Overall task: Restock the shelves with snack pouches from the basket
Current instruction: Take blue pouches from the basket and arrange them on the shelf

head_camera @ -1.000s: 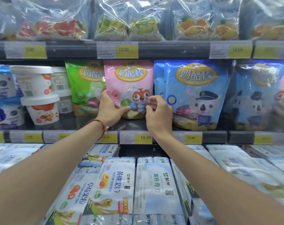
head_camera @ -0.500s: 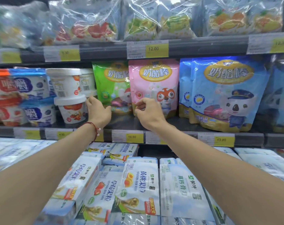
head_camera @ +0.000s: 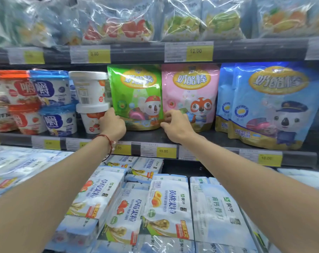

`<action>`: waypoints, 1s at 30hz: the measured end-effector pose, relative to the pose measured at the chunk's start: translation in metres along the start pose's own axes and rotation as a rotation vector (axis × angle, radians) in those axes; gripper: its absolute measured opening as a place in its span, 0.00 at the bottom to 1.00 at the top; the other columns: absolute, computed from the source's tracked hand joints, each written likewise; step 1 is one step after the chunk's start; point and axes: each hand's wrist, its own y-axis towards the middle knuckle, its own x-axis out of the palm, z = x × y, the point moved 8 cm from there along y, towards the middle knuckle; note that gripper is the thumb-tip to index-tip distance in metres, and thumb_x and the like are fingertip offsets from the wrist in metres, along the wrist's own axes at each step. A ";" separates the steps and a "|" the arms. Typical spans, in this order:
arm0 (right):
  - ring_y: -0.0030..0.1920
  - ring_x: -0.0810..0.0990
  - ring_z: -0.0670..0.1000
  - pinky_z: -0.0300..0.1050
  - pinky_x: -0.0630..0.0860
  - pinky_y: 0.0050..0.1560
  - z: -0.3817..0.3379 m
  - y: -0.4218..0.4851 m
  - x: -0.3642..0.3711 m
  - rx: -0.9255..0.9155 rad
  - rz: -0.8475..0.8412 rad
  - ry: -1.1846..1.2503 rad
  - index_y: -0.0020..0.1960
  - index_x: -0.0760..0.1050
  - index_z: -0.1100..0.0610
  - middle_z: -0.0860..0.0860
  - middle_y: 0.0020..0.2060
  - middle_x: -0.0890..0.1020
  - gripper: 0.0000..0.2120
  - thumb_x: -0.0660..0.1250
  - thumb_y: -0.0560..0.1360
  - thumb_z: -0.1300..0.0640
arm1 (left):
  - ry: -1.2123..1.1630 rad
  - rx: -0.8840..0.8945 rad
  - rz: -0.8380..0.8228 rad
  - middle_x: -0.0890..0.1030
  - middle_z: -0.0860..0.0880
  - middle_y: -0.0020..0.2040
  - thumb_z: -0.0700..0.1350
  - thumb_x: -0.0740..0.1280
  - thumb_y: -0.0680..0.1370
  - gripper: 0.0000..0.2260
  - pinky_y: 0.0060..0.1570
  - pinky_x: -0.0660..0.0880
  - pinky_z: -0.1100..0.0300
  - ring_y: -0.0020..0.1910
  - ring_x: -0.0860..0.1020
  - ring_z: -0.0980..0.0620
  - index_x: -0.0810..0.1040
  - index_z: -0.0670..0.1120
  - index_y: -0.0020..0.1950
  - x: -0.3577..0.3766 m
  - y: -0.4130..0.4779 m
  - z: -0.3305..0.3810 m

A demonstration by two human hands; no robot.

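Green pouch (head_camera: 135, 95), clasped between left grip (head_camera: 112, 125) and right grip (head_camera: 177, 126), is apparently being squared up; release is needed next.

A green pouch (head_camera: 135, 95) is stood upright on the middle shelf (head_camera: 209, 137), touching a pink pouch (head_camera: 189, 88) on its right. Its lower left corner is held by the left grip (head_camera: 112, 125), just beside stacked white tubs (head_camera: 90, 92). The right grip (head_camera: 177, 126) is curled at the bottom seam where the green and pink pouches meet; which one is pinched cannot be told. Blue pouches (head_camera: 275, 106) are ranged further right.
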 end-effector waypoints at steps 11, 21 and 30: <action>0.52 0.81 0.55 0.52 0.78 0.59 -0.004 0.006 0.000 0.042 0.041 0.052 0.53 0.81 0.57 0.57 0.52 0.82 0.09 0.75 0.76 0.54 | -0.098 0.047 0.043 0.78 0.42 0.49 0.36 0.56 0.81 0.10 0.46 0.69 0.55 0.51 0.75 0.41 0.76 0.43 0.53 -0.011 -0.006 -0.010; 0.50 0.75 0.56 0.50 0.75 0.54 -0.003 0.001 -0.009 0.080 0.114 -0.071 0.51 0.80 0.57 0.54 0.50 0.73 0.06 0.73 0.78 0.56 | -0.235 -0.176 0.267 0.81 0.40 0.57 0.38 0.66 0.78 0.11 0.59 0.73 0.56 0.58 0.78 0.41 0.80 0.39 0.58 -0.030 -0.013 -0.020; 0.52 0.80 0.49 0.46 0.77 0.58 -0.026 0.014 -0.026 -0.018 0.226 0.328 0.62 0.82 0.58 0.48 0.47 0.81 0.13 0.65 0.82 0.54 | -0.392 0.048 0.190 0.81 0.54 0.52 0.36 0.65 0.77 0.15 0.44 0.73 0.76 0.49 0.79 0.59 0.79 0.46 0.62 -0.046 -0.019 0.002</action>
